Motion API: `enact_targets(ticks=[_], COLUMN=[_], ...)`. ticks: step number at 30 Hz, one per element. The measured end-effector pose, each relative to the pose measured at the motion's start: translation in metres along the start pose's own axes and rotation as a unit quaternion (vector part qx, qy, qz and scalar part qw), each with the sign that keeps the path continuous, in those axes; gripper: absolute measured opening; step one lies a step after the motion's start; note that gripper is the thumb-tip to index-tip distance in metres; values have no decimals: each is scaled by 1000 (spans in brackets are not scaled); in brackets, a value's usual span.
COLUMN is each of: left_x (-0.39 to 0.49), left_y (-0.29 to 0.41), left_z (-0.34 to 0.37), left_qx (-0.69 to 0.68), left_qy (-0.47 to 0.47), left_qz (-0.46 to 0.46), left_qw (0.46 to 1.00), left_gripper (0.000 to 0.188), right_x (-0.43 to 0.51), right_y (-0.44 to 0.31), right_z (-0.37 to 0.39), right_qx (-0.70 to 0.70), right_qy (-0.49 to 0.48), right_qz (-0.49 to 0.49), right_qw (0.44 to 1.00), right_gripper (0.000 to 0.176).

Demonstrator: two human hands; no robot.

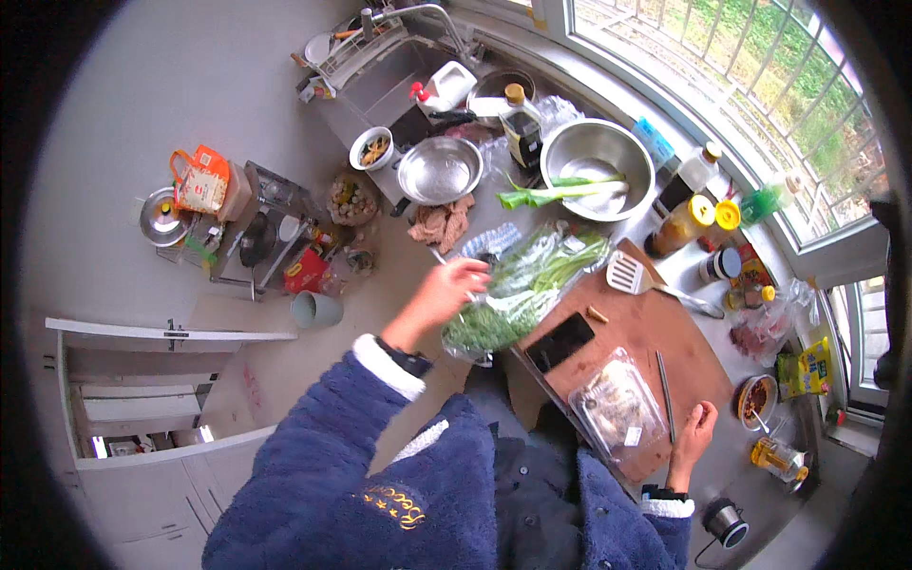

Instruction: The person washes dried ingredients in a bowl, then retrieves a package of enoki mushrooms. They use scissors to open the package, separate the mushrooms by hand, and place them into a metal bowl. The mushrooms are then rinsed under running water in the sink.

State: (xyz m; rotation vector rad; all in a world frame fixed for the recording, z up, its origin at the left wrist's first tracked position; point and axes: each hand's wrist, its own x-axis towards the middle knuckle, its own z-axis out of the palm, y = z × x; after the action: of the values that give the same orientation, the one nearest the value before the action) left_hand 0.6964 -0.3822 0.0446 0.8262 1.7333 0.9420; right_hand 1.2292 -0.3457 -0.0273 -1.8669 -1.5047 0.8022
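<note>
My left hand (443, 296) reaches to the near left edge of a clear plastic bag of leafy greens (524, 288). Its fingers overlap the bag in the picture, but whether they pinch the plastic is unclear. The bag lies partly over the brown cutting board (641, 335). At the board's right edge, my right hand (692, 434) is loosely curled with nothing in it. Close by lies a thin grey metal rod-like utensil (665, 395). A clear plastic food box (611, 402), a black smartphone (560, 342) and a slotted spatula (630, 276) rest on the board.
Beyond the bag, a steel basin (597, 142) holds leek stalks (563, 192), beside an empty steel pan (439, 171) and a brown cloth (442, 222). Sauce bottles (680, 224) line the window side. A bowl of chili sauce (757, 402) and an oil bottle (776, 462) stand at right.
</note>
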Motion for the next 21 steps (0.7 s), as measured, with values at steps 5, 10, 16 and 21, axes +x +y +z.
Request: enact_targets(ticks=[5, 10, 16, 21], left_x=[61, 162, 256, 282], left_y=[-33, -43, -76, -98], left_z=[-163, -274, -299, -301], left_qx=[119, 404, 521, 570], left_qy=[177, 214, 124, 110], left_qz=[-61, 121, 161, 237], left_qw=[975, 881, 829, 779], left_gripper=[27, 26, 29, 16], right_x=[-18, -59, -103, -123], right_y=[-65, -142, -223, -254], right_z=[43, 112, 190, 209], right_qx=[106, 75, 79, 118], right_qy=[28, 23, 0, 3], right_qz=[-9, 4, 11, 54], right_qw=[994, 997, 997, 992], right_gripper=[23, 21, 18, 18])
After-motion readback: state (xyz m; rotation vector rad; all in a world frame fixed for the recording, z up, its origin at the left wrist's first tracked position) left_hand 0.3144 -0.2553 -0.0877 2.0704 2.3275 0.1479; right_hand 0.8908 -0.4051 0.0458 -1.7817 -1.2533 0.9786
